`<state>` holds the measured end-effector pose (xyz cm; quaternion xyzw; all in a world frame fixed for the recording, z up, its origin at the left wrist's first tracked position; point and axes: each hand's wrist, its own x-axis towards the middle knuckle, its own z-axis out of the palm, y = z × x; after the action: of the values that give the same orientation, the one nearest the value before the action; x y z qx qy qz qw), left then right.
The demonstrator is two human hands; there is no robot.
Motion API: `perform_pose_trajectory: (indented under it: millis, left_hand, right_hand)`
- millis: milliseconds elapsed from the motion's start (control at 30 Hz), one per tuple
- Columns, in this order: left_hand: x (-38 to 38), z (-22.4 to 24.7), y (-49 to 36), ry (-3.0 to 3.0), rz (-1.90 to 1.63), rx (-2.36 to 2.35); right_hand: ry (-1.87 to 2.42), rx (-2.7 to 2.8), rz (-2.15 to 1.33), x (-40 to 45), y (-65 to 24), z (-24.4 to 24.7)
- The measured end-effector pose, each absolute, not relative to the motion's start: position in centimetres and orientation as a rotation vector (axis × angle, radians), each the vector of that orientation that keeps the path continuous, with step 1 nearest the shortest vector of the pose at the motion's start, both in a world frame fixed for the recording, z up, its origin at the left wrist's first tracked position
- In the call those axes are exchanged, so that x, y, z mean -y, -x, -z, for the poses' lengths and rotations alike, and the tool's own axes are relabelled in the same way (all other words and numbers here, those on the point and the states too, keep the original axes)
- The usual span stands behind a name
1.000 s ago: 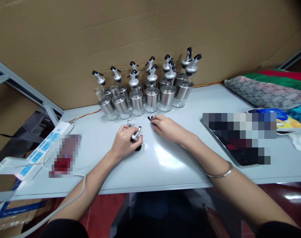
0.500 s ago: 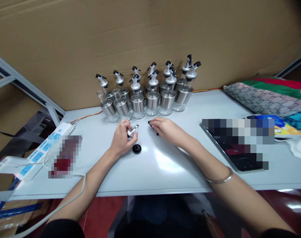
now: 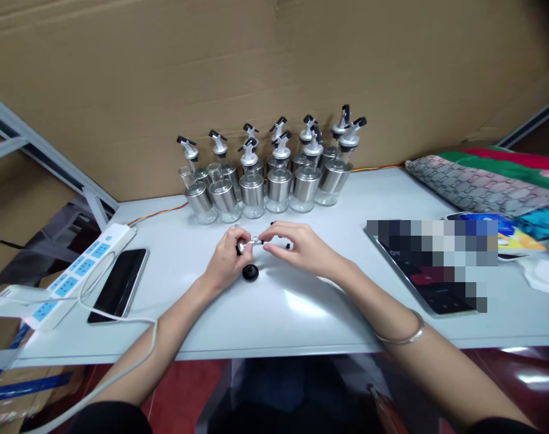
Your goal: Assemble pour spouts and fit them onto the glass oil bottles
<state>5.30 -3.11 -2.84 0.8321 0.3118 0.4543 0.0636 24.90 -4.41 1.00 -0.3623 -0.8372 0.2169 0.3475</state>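
Note:
My left hand (image 3: 224, 256) is closed around a silver bottle pourer (image 3: 242, 245), its spout pointing right. My right hand (image 3: 299, 246) meets it from the other side, thumb and forefinger pinching the black tip (image 3: 262, 242) of the spout. Just below my left fingers, a round black ribbed stopper (image 3: 250, 272) lies on the table. Small black pieces (image 3: 288, 246) rest near my right hand, one partly hidden behind its fingers. Two glass bottles with steel sleeves (image 3: 223, 196) at the front left have bare necks.
Several more bottles with silver pourers (image 3: 279, 184) stand in rows against the cardboard wall (image 3: 166, 72). On the left are a phone (image 3: 119, 283), a power strip (image 3: 75, 274) and a white cable (image 3: 154, 337). To the right lie a tablet-like device (image 3: 419, 271) and a patterned cushion (image 3: 464, 178).
My right hand has lifted off the small black piece on the table and moved left to the spout tip. My left hand has turned the pourer so its spout points right.

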Motion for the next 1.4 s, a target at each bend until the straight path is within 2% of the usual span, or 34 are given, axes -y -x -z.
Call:
perform_pose_trajectory:
  millis: [300,600,1133,1400]
  left_hand:
    - [3.7,2.5,-5.6,-2.603,-1.225,-0.935]
    - [3.8,2.1,-5.6,-2.598,-1.248,-0.989]
    - [4.0,1.6,-5.9,-2.677,-1.358,-0.988]
    - [3.9,1.6,-5.6,-2.769,-1.411,-0.904]
  right_hand:
    - [0.876,2.234,-0.314,4.1,-24.7,0.0]
    - [0.922,2.276,-0.221,3.9,-24.4,0.5]
    - [0.893,2.32,-0.366,4.4,-24.2,-0.3]
    - [0.907,2.233,-0.65,4.9,-24.2,-0.8]
